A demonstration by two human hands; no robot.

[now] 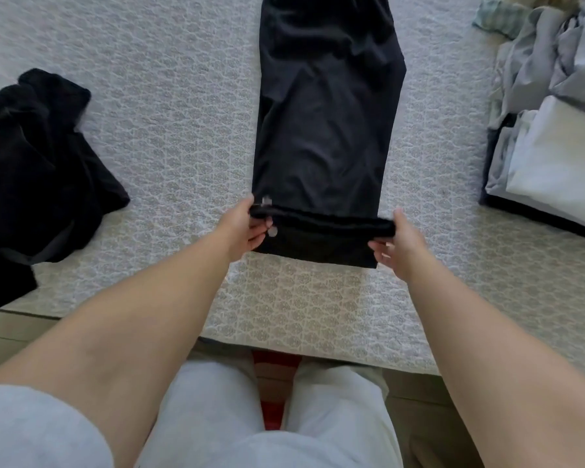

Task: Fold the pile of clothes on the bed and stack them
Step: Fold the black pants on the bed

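A long black garment (pixel 325 106) lies flat down the middle of the bed (pixel 183 130), running away from me. Its near end is lifted into a fold. My left hand (pixel 247 228) pinches the left corner of that raised edge, where a small grey tag shows. My right hand (pixel 402 241) grips the right corner, thumb on top and fingers underneath. A crumpled black garment (pixel 38 163) lies at the left. A stack of folded pale clothes (pixel 554 163) sits at the right edge.
The bed has a white patterned quilt; its near edge runs just in front of my legs. A loose heap of grey and pale green clothes (pixel 537 45) lies at the back right, behind the stack. Bare quilt shows on both sides of the black garment.
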